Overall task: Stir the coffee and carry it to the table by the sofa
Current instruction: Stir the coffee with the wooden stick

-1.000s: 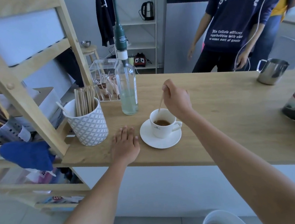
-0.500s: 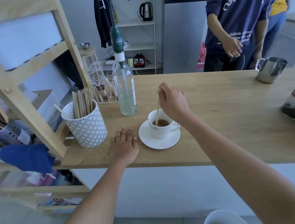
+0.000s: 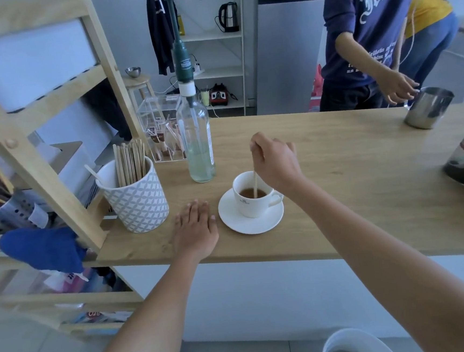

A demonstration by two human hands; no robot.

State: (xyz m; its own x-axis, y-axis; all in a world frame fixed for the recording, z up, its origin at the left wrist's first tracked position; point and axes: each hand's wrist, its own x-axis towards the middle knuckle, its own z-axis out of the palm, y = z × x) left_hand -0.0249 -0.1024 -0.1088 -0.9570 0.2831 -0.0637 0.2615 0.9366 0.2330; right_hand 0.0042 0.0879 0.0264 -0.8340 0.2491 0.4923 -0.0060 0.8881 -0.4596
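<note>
Stirring one coffee cup (image 3: 251, 199) on one saucer (image 3: 237, 223): right hand (image 3: 275, 160) fingers pinching one stick (image 3: 255, 183), left hand (image 3: 195, 229) flat, released.

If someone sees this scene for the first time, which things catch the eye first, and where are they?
At the centre, the right hand holds a wooden stirrer dipped into a white coffee cup on its saucer, near the wooden counter's front edge. Just behind stands a tall glass pump bottle. The left hand lies flat on the counter beside the saucer.

Pump bottle (image 3: 197, 139) stands beside patterned stick holder (image 3: 134, 195).
</note>
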